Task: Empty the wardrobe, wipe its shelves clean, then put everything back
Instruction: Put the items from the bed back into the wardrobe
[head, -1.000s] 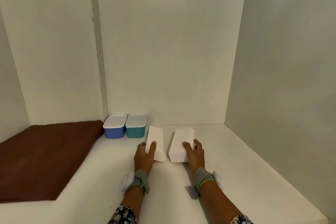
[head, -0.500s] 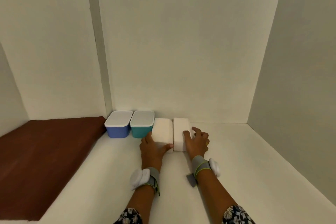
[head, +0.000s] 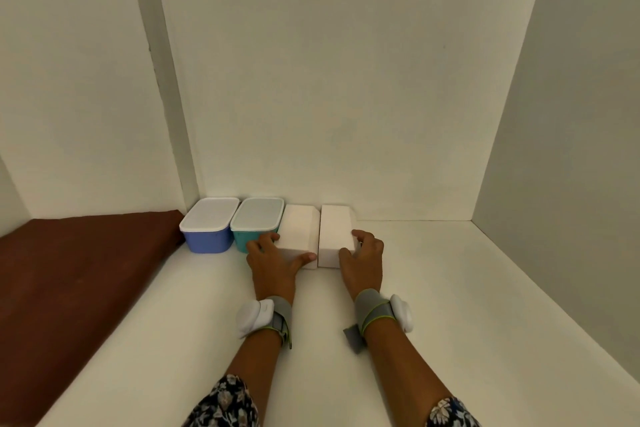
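Gripping the left white box (head: 299,225) round its near end is the left hand (head: 270,262); the right hand (head: 363,260) clasps the right white box (head: 336,225). Both sit centre-frame on the shelf (head: 450,288), just right of the teal container (head: 258,218) and blue container (head: 209,220).

On the shelf (head: 450,288), against the back wall (head: 329,80), stand side by side the left tub (head: 207,230), the right tub (head: 258,224), the left box (head: 299,229) and the right box (head: 336,229). A mat (head: 76,270) lies left of them. The left hand (head: 273,263) grips the left box's near end, the right hand (head: 363,263) the right box's.
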A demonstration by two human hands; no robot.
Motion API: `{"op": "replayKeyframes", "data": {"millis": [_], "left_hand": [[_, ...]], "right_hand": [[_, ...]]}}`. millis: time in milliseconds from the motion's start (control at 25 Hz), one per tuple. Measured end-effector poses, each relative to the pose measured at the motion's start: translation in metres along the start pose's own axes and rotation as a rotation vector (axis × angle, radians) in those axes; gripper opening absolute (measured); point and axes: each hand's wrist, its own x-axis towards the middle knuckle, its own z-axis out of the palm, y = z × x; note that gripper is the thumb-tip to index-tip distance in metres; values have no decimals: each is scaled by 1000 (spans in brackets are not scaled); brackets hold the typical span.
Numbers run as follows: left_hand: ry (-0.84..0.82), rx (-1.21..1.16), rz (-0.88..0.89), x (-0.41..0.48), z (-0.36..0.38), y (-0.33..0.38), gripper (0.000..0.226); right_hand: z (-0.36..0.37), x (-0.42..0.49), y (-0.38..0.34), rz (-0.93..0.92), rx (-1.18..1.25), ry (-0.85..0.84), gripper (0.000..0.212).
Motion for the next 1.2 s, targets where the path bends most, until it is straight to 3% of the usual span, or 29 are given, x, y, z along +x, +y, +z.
{"op": "replayKeyframes", "data": {"millis": [160,480,960,1200], "left_hand": [[10,-12,66,-2,-3,-1,66],[18,-1,100,-3,-2,-1,61],[28,88,133,-8,-10,3,35],[70,84,167,-15,-12,3,24]], "right_hand": [[0,-1,1,-7,18,34,38],[-1,-1,2,17,53,39,38],[-1,-2,-2,49,58,36,38],[7,-10,-11,34,-7,150,34]]}}
